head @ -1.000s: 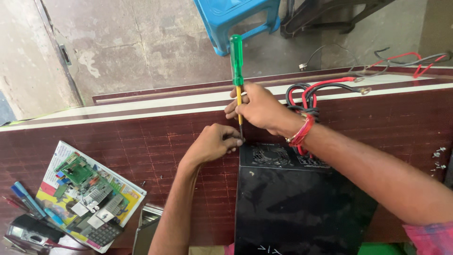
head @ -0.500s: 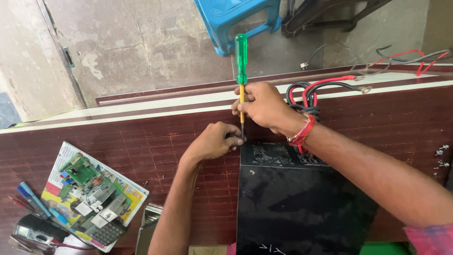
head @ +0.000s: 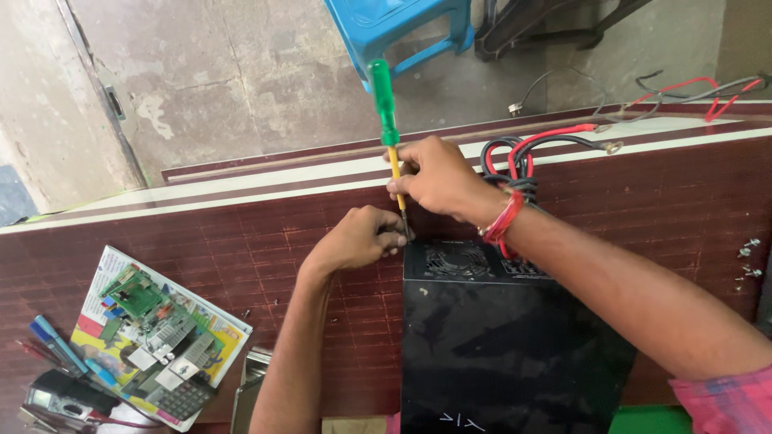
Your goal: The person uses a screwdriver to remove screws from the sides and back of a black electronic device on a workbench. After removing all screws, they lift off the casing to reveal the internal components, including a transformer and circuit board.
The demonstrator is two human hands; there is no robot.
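Head view is showing the right hand [head: 438,177] gripping a screwdriver [head: 388,128], its fingers [head: 410,186] curling tightly around the yellow shaft just under the green handle, which is standing nearly upright above them. The tip is pointing down at the far left corner of a glossy black box [head: 498,337], which is lying directly below those fingers on the dark red table [head: 161,233]. The left hand [head: 354,239] is sitting just left of the tip, its fingers [head: 392,238] pinching narrowly at that corner; whatever they are pinching is too small to tell. A red band is circling the right wrist, and coiled red and black cables [head: 523,157] are resting just behind it. Well to the left of the left hand's fingers, a flat rectangular printed sheet [head: 221,329] in yellow, blue and red is lying askew, carrying a green circuit board [head: 133,293]. Blue pens [head: 60,345] are lying at its left edge. Beyond the screwdriver handle, a blue plastic stool [head: 402,24] is standing on the floor. Far right of the fingers, small screws [head: 749,257] are lying loose.
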